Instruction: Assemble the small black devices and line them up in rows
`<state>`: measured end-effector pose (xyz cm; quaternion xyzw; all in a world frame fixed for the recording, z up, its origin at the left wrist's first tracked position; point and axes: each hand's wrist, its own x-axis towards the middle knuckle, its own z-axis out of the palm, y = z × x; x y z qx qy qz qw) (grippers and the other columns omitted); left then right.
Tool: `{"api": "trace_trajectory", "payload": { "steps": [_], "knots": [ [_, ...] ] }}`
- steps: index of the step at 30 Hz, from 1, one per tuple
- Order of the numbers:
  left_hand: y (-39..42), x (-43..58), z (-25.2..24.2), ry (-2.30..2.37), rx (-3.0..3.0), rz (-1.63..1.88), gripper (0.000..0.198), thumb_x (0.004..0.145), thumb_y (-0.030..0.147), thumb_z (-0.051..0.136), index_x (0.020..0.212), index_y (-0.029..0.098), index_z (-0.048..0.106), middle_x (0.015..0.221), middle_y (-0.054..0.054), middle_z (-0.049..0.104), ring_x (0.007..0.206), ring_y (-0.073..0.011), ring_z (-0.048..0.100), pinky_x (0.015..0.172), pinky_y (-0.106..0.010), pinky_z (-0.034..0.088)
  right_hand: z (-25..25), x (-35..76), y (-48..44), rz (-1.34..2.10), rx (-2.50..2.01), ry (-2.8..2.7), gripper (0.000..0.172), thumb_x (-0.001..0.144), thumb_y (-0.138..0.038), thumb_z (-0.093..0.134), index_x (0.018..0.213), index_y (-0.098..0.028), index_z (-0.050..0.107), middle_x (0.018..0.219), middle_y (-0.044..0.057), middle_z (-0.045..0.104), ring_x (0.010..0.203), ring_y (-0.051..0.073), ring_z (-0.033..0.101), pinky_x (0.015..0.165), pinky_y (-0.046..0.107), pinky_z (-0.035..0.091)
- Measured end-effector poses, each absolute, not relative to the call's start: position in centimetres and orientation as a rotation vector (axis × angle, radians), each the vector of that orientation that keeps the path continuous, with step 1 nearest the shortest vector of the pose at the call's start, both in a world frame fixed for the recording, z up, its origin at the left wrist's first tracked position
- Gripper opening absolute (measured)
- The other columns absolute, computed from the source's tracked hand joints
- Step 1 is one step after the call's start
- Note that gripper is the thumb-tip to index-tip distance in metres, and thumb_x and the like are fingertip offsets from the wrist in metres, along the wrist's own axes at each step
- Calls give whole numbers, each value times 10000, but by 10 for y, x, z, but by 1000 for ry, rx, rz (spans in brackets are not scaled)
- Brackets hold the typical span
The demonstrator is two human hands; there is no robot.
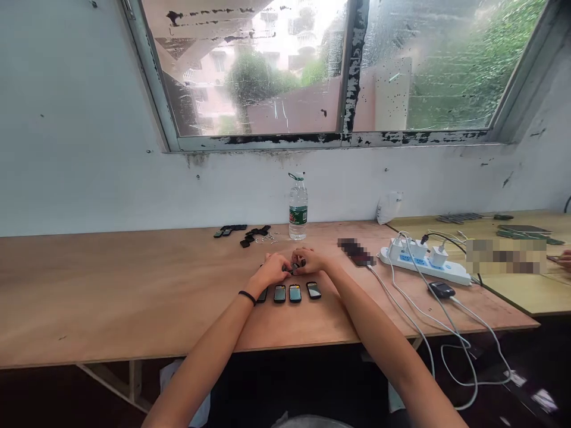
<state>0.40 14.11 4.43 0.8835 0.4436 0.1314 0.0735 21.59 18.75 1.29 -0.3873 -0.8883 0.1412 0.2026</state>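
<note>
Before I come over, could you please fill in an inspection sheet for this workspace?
Surface: wooden tabletop, small dark mark near its front left edge.
Job's things: four small black-framed devices in a row, leftmost partly hidden.
Clutter: black pieces near the wall; water bottle standing upright.
Grip: left hand and right hand together at small dark parts; hold too small to tell.
Cables: white cables hang past the front edge, near a power strip.
Surroundings: window above; second table at right.

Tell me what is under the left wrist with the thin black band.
Below the left wrist, one side of a small black rectangular device shows on the brown wooden tabletop; the wrist covers the rest.
</note>
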Motion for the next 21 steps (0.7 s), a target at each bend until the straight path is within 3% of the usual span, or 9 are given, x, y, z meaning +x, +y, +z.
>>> {"api": "trace_trajectory", "payload": {
  "steps": [9, 14, 21],
  "knots": [
    [139, 4, 45, 1347, 2659, 382, 138, 827, 226, 728, 923, 230, 827, 1008, -77, 790, 1121, -300, 630, 1047, -442, 370, 13, 216, 188, 513, -1050, -2392, 341, 657, -220, 843, 866, -181, 576, 884, 3, 641, 768, 155, 559, 647, 244, 405],
    [139, 6, 45, 1340, 2666, 390, 128, 841, 264, 728, 925, 239, 822, 1019, -70, 793, 1119, -302, 619, 1040, -452, 364, 10, 211, 188, 648, -887, -2376, 129, 745, -84, 662, 840, -165, 629, 817, -1, 659, 719, 139, 569, 662, 243, 443],
    [136, 6, 45, 1338, 2656, 393, 174, 869, 301, 712, 989, 233, 817, 1019, -77, 790, 1106, -304, 623, 1030, -447, 362, 7, 210, 194, 525, -1052, -2251, 147, 784, -68, 610, 881, -146, 688, 837, 34, 716, 736, 153, 619, 658, 237, 478]
  ]
}}
